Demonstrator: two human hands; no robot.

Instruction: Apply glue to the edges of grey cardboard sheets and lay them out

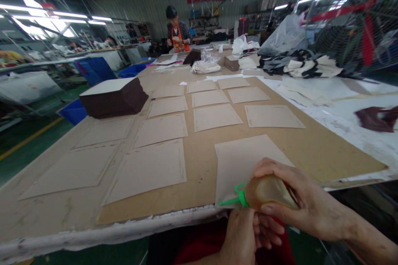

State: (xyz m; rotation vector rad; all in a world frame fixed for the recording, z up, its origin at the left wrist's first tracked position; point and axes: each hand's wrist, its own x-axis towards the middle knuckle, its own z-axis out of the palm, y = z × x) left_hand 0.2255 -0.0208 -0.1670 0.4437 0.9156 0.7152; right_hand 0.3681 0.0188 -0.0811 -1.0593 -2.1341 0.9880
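My right hand (298, 198) is wrapped round a translucent bottle (268, 191) of amber liquid, tilted on its side. Its green nozzle (231, 201) points left, with the tip over the near left corner of a beige sheet (245, 153) at the table's front edge. Just below the bottle is my left hand (245, 232), at the table edge; its fingers are apart and partly curled, with nothing visible in them. Several more beige sheets (155, 165) lie in rows farther off and to the left, some with wet-looking lines along their edges.
A stack of dark brown pieces (113, 98) stands at the left table edge. Plastic bags (207, 62) and black and cream scraps (304, 64) lie at the back. A person in an orange apron (180, 41) stands beyond the table. A large fan (370, 25) is at right.
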